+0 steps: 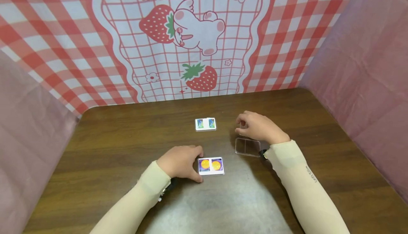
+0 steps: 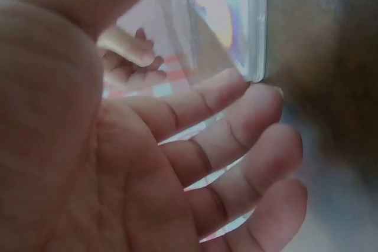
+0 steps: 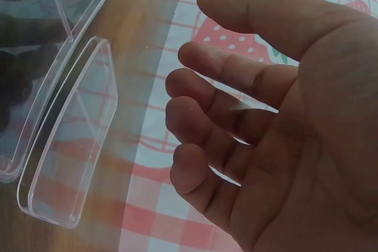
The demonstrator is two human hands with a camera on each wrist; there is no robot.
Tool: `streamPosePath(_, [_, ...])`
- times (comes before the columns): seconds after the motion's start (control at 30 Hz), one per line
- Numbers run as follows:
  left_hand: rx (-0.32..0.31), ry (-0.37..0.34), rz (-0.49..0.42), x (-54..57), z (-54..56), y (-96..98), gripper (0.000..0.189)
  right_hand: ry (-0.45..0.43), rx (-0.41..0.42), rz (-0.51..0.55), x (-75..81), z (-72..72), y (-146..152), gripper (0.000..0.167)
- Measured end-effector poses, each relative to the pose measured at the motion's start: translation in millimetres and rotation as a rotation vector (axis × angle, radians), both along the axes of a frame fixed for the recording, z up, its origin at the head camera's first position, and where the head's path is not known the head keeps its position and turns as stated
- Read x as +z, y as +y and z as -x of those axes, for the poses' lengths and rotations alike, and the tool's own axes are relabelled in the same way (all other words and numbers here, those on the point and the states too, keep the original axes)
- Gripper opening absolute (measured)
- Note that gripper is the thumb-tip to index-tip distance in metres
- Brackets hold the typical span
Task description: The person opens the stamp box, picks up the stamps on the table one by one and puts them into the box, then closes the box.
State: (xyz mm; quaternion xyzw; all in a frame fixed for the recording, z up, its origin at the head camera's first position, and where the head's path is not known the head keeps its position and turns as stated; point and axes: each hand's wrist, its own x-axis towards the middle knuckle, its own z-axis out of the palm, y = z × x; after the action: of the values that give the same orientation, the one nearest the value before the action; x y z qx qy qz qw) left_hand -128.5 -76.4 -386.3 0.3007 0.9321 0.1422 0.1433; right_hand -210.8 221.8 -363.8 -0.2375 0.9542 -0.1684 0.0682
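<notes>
Card case (image 2: 235, 19) partly beyond left wrist view's top edge

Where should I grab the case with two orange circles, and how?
Probably pinch the case by its long edges near the left end, coming from the left: it lies flat, long edges exposed, with the left hand beside that end.

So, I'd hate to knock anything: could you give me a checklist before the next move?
1. Left grip beside the yellow-disc case: ok.
2. Left grip touching that case: cannot tell.
3. Right grip holding nothing: ok, fingers loosely curled.
4. Nearer clear case lying flat on the table: ok.
5. Farther clear case fully visible from the head view: not ok, partly covered by the right grip.
6. Blue-green picture case apart from both grips: ok.
</notes>
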Motion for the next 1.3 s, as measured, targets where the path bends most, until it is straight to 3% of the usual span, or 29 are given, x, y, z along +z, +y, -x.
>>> streamPosePath(0.13, [-0.006,0.066,0.011,-4.2,-0.8,5.0,0.053,-0.008,-0.007,0.002,0.4,0.7,0.9,0.026])
streamPosePath(0.33, [0.018,0.082,-0.014,-9.7,7.4,5.0,0.048,-0.013,0.009,0.004,-2.5,2.2,0.1,0.026])
streamPosePath(0.6, [0.116,0.025,-0.045,-14.0,31.8,1.8,0.050,-0.043,0.024,-0.004,1.2,2.4,2.2,0.026])
streamPosePath(0.77, [0.141,-0.013,-0.080,-13.8,41.7,0.3,0.049,-0.103,0.032,-0.019,3.6,1.4,6.5,0.019])
streamPosePath(0.9, [0.150,-0.015,-0.085,-14.3,43.7,-1.3,0.055,-0.199,0.042,-0.006,6.4,-1.4,9.8,0.013])
streamPosePath(1.03, [0.161,-0.007,-0.073,-14.4,43.0,-2.8,0.060,-0.268,0.056,-0.020,10.2,-6.3,11.2,0.029])
streamPosePath(1.3, [0.175,-0.014,-0.068,-10.8,42.3,-4.2,0.054,-0.365,-0.046,-0.128,16.8,-17.7,0.4,0.035])
